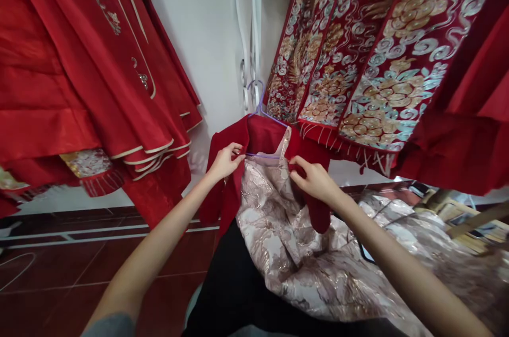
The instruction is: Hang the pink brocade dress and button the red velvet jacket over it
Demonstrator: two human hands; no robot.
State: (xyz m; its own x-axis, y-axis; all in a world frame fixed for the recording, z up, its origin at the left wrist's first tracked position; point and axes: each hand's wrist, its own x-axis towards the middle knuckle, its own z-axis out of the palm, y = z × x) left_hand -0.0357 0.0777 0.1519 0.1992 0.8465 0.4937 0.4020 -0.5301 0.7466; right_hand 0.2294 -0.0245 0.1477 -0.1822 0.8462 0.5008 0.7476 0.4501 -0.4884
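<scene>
A small red jacket (221, 140) hangs on a lilac hanger (260, 106) over a pale pink brocade dress (266, 204) with a shoulder strap. My left hand (227, 161) pinches the jacket's front edge on the left side, thumb and fingers closed on the cloth. On the other side, my right hand (312, 178) has its fingers closed at the jacket's right front edge, near the dress strap. Between my hands the jacket front is spread apart, showing its red inside and the hanger's lower bar. The dress skirt spreads toward me and to the right.
Red garments with cream piping (131, 61) hang at the left. Richly embroidered red panels with fringe (382, 87) hang at the right. White straps (254, 18) run down the wall. A dark-edged phone-like object (366, 253) lies partly under the dress. Tiled floor (99, 260) shows lower left.
</scene>
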